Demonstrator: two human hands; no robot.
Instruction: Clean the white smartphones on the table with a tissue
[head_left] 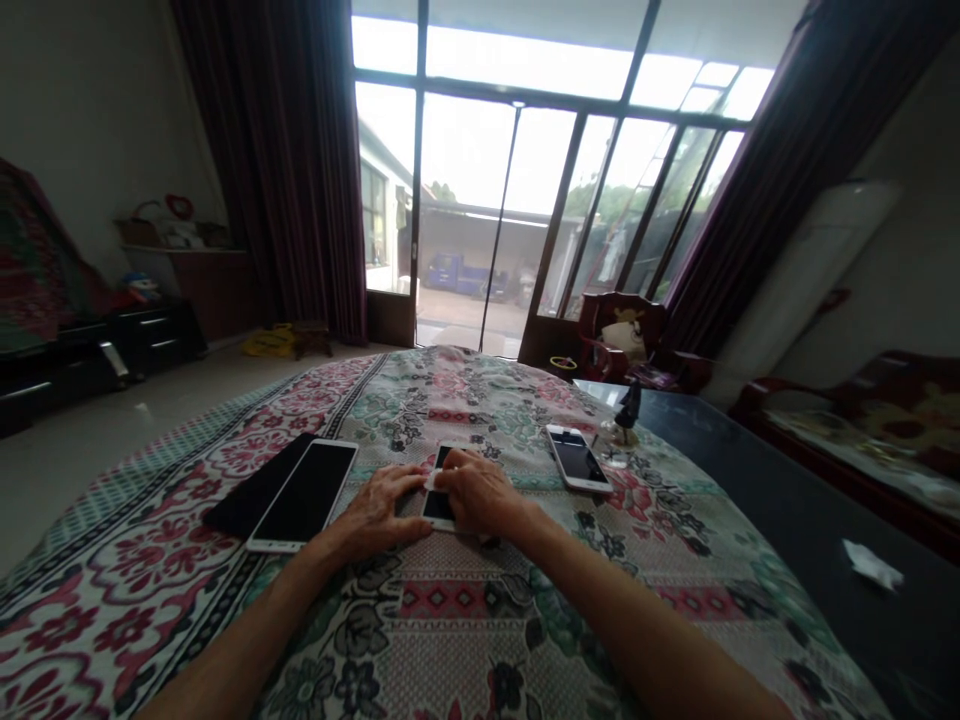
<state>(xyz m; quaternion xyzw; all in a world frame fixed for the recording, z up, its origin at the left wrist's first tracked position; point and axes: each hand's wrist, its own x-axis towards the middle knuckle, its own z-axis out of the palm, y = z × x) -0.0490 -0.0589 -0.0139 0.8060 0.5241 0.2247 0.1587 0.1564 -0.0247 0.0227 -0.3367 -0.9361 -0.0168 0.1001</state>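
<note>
A white-framed smartphone (440, 508) with a dark screen lies flat on the patterned tablecloth (480, 660), partly hidden under my hands. My left hand (379, 512) rests at the phone's left edge, its thumb and fingers spread apart and touching it. Over the screen, my right hand (480, 490) is closed, pressing a small white tissue (433, 480) under its fingertips. To the left is a larger white phone (306, 497), which overlaps a dark flat case (259, 485). Another white phone (577, 459) lies to the right of my right hand.
A small glass-like stand with a dark figure (626, 412) is on the cloth at the right. Beyond it, a crumpled white tissue (872, 565) lies on a dark tabletop (817, 520). A wooden chair (622, 335) stands by the glass doors.
</note>
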